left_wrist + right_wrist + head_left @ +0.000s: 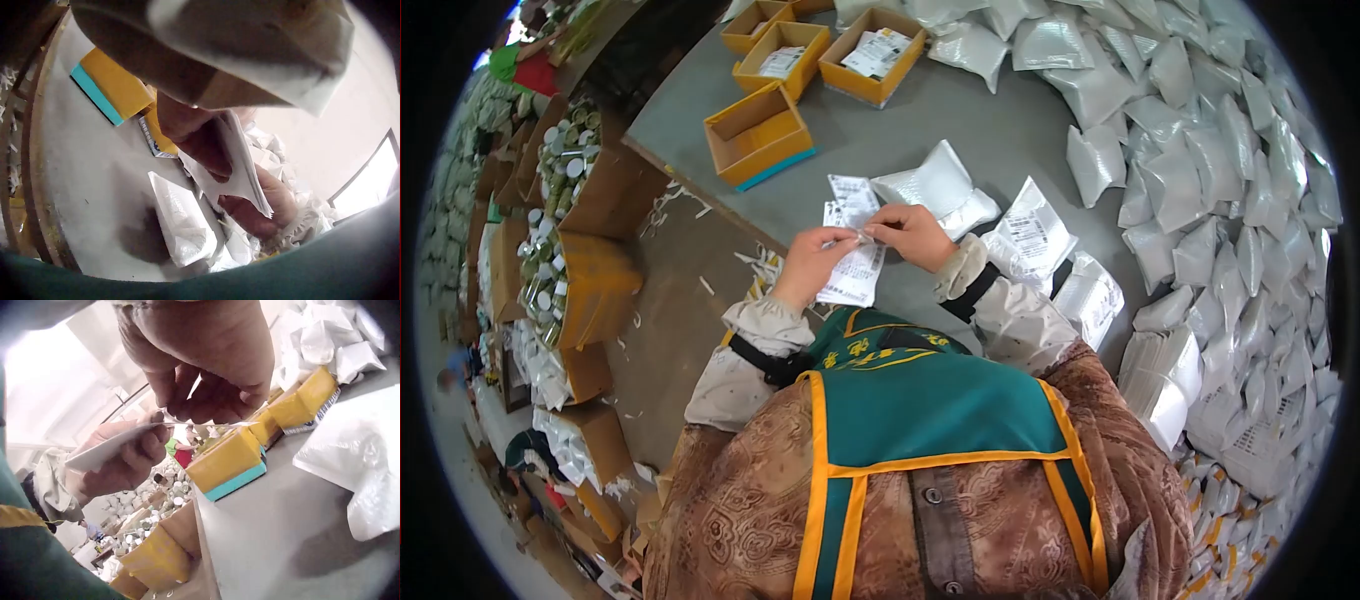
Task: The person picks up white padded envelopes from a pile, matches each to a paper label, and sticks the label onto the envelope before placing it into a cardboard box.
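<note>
In front of the apron, my left hand (805, 268) grips a thin stack of printed paper labels (855, 283) over the table edge. My right hand (920, 238) pinches the labels at their middle, its fingertips close to the left thumb. Several sheets show as layered edges of the stack (245, 165) in the left wrist view. Just beyond the hands lies a white padded parcel (933, 187) on the grey table (960, 110). Beside the right wrist rests another white parcel (1032, 238) with a printed label on its face.
An open yellow box (758, 138) stands near the table's left corner, with paper-filled boxes (872, 57) behind it. White parcels (1180, 170) pile up along the right side. On the left, cartons (595, 285) of lidded jars stand over a floor strewn with paper strips.
</note>
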Motion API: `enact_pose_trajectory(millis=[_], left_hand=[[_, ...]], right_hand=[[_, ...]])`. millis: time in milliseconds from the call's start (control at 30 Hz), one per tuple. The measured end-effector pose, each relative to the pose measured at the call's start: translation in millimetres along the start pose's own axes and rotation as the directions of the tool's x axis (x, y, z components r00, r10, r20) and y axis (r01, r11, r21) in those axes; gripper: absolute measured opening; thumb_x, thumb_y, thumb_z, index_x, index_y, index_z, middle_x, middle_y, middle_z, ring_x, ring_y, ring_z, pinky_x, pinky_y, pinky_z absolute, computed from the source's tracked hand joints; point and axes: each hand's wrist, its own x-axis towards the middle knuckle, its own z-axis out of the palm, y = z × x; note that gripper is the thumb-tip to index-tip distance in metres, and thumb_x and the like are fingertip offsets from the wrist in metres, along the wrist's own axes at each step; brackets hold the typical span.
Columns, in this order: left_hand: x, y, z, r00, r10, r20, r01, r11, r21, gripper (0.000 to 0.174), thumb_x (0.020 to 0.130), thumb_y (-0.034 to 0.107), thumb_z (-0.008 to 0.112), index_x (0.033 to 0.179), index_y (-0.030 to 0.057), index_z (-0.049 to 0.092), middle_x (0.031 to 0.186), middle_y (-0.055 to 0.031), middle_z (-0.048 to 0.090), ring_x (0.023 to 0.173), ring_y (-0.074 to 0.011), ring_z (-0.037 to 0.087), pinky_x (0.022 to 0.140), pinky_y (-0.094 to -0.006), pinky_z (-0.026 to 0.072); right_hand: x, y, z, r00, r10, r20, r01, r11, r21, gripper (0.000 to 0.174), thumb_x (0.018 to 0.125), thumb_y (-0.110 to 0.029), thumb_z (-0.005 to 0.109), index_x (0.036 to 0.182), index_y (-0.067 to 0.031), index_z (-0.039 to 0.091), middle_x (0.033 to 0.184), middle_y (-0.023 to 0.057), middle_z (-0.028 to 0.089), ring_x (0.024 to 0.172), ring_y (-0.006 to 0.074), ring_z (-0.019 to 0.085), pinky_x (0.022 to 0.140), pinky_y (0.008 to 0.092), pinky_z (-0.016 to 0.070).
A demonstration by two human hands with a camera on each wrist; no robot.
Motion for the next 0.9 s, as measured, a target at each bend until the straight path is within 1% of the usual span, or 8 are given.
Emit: enact_pose_trajectory(millis=[100, 133, 233, 333, 500, 667, 767, 900], left_hand=[[-6.1, -9.0, -10.8, 0.997, -0.076, 0.016, 0.077, 0.994, -0.081, 0.014, 0.083, 0.006, 0.067, 0.094, -0.0024, 0.068, 0.085, -0.0045, 0.067, 0.077, -0.0087, 0.061, 0.069, -0.0228, 0.0487], [-10.6, -7.6, -20.2, 0.996, -0.079, 0.043, 0.081, 0.996, -0.036, 0.014, 0.083, 0.005, 0.067, 0.094, -0.0027, 0.068, 0.085, -0.0049, 0.067, 0.076, -0.0088, 0.061, 0.068, -0.0233, 0.0496], [-30.6, -13.5, -51.5, 0.978, -0.202, 0.048, 0.204, 0.977, -0.057, 0.015, 0.083, 0.004, 0.066, 0.095, -0.0038, 0.067, 0.085, -0.0057, 0.067, 0.075, -0.0095, 0.061, 0.067, -0.0231, 0.0499], [-51.6, -47.0, -78.2, 0.967, -0.251, -0.053, 0.246, 0.966, -0.076, 0.016, 0.084, 0.004, 0.065, 0.097, -0.0043, 0.065, 0.085, -0.0064, 0.067, 0.073, -0.0107, 0.062, 0.066, -0.0239, 0.0508], [-75.9, -59.6, -84.0, 0.932, -0.354, -0.083, 0.33, 0.919, -0.215, 0.016, 0.085, 0.007, 0.066, 0.098, -0.0029, 0.064, 0.085, -0.0086, 0.066, 0.071, -0.0127, 0.064, 0.062, -0.0263, 0.0525], [-72.4, -52.2, -70.2, 0.929, -0.345, -0.131, 0.304, 0.917, -0.259, 0.018, 0.084, 0.007, 0.067, 0.099, -0.0028, 0.064, 0.086, -0.009, 0.066, 0.072, -0.0135, 0.064, 0.063, -0.0266, 0.0529], [-66.2, -55.3, -71.0, 0.935, -0.324, -0.144, 0.265, 0.909, -0.322, 0.019, 0.085, 0.007, 0.066, 0.1, -0.0031, 0.063, 0.087, -0.0094, 0.066, 0.073, -0.014, 0.064, 0.064, -0.0272, 0.0536], [-62.7, -57.1, -71.5, 0.933, -0.33, -0.145, 0.27, 0.907, -0.325, 0.019, 0.085, 0.007, 0.066, 0.101, -0.0037, 0.063, 0.087, -0.0095, 0.066, 0.073, -0.0146, 0.065, 0.065, -0.0276, 0.0541]], right_hand=[[8.6, 11.6, -37.9, 0.908, 0.404, 0.109, -0.396, 0.745, 0.537, 0.022, 0.086, -0.018, 0.063, 0.097, 0.0007, 0.065, 0.086, 0.005, 0.063, 0.079, 0.0134, 0.059, 0.07, 0.0276, 0.0493], [13.8, 14.4, -69.2, 0.893, 0.444, 0.075, -0.436, 0.812, 0.388, 0.024, 0.087, -0.021, 0.061, 0.099, -0.0002, 0.064, 0.088, 0.0048, 0.062, 0.078, 0.0134, 0.059, 0.071, 0.0269, 0.05], [18.6, 1.0, -152.5, 0.941, 0.328, -0.081, -0.272, 0.878, 0.395, 0.019, 0.089, -0.018, 0.06, 0.097, -0.0008, 0.064, 0.085, 0.0036, 0.061, 0.075, 0.0123, 0.056, 0.07, 0.0263, 0.0482], [14.2, -22.4, -190.3, 0.959, 0.016, -0.282, -0.031, 0.998, -0.05, 0.018, 0.089, -0.013, 0.06, 0.098, 0.0014, 0.064, 0.087, 0.0023, 0.064, 0.074, 0.0113, 0.057, 0.069, 0.0268, 0.0477], [-10.5, -0.3, -158.4, 0.907, -0.421, -0.001, 0.307, 0.664, -0.682, 0.015, 0.086, -0.008, 0.059, 0.098, -0.0019, 0.065, 0.097, 0.0121, 0.067, 0.084, 0.0285, 0.064, 0.077, 0.0355, 0.0504], [-43.5, 48.2, -120.0, 0.855, -0.387, 0.346, 0.503, 0.452, -0.737, 0.02, 0.083, -0.014, 0.061, 0.1, -0.003, 0.062, 0.108, 0.0121, 0.064, 0.1, 0.0299, 0.06, 0.085, 0.0394, 0.0498], [-36.6, 40.0, -124.6, 0.941, -0.148, 0.304, 0.326, 0.634, -0.701, 0.027, 0.083, -0.016, 0.062, 0.108, -0.0038, 0.061, 0.114, 0.0123, 0.061, 0.105, 0.0302, 0.057, 0.089, 0.0389, 0.0481], [8.0, 39.9, -118.3, 0.881, -0.343, 0.326, 0.456, 0.429, -0.78, 0.039, 0.083, -0.02, 0.063, 0.118, -0.0065, 0.057, 0.132, 0.012, 0.05, 0.124, 0.0268, 0.045, 0.102, 0.0401, 0.0386]])
